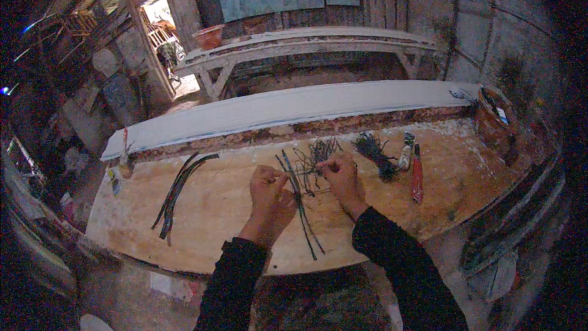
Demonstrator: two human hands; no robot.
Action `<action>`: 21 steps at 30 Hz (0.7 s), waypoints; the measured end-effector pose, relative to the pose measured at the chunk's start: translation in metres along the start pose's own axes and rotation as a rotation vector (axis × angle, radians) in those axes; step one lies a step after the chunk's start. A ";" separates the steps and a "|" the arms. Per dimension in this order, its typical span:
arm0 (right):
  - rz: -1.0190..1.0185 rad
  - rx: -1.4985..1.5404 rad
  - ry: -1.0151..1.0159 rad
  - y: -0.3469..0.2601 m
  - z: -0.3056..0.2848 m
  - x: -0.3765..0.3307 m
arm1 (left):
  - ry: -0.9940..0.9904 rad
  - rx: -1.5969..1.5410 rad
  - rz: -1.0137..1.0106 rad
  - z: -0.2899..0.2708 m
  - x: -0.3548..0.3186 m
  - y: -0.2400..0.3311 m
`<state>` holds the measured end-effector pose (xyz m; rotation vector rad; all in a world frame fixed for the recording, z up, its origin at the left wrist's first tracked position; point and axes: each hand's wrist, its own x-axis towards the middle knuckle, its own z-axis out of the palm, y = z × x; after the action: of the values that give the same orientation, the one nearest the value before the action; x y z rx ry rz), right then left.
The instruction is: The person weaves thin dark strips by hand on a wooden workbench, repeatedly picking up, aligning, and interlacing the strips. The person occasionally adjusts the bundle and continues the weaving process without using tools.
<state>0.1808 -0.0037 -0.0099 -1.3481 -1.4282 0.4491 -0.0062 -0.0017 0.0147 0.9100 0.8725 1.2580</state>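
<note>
Thin dark strips (302,211) slant across the middle of the wooden tabletop (233,227). My left hand (269,195) pinches them near their upper part, its fingers closed. Just to the right, my right hand (343,179) is closed in a pinch beside a loose tangle of thin dark cords (323,147). What sits between its fingertips is too small to make out, perhaps a cord end. Farther left lies another group of dark strips (177,193), slightly curved. A gathered bundle of dark cords (375,157) rests right of my right hand.
A red-handled tool (418,178) and a small whitish object (406,151) lie at the right. A long white board (294,105) runs behind the tabletop, with a reddish-brown bucket (495,116) at its right end. A white bench (306,43) bearing a reddish pot (209,37) stands farther back.
</note>
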 end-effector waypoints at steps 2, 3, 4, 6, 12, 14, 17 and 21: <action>-0.110 0.042 -0.057 0.002 0.003 -0.004 | 0.060 0.042 0.035 0.005 -0.001 0.002; -0.183 0.068 -0.087 0.001 0.006 -0.007 | 0.093 0.134 0.104 0.004 0.002 0.001; -0.181 0.112 -0.179 -0.013 0.011 -0.014 | 0.143 0.227 0.182 -0.005 0.008 0.001; -0.169 0.193 -0.363 -0.048 0.010 -0.030 | 0.241 0.415 0.326 -0.026 0.023 -0.004; 0.455 0.811 -0.790 -0.064 0.010 -0.045 | 0.226 0.314 0.495 -0.014 0.021 -0.002; 0.378 0.713 -0.803 -0.071 0.006 -0.042 | 0.224 0.311 0.573 -0.018 0.024 -0.008; 0.212 0.550 -0.774 -0.052 0.009 -0.039 | 0.184 0.606 0.607 -0.025 0.030 -0.012; 0.348 0.677 -0.861 -0.060 0.003 -0.038 | 0.114 0.387 0.455 -0.040 0.043 -0.037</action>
<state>0.1416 -0.0532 0.0227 -0.8424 -1.4658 1.7271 -0.0242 0.0416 -0.0369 1.4129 1.0570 1.5695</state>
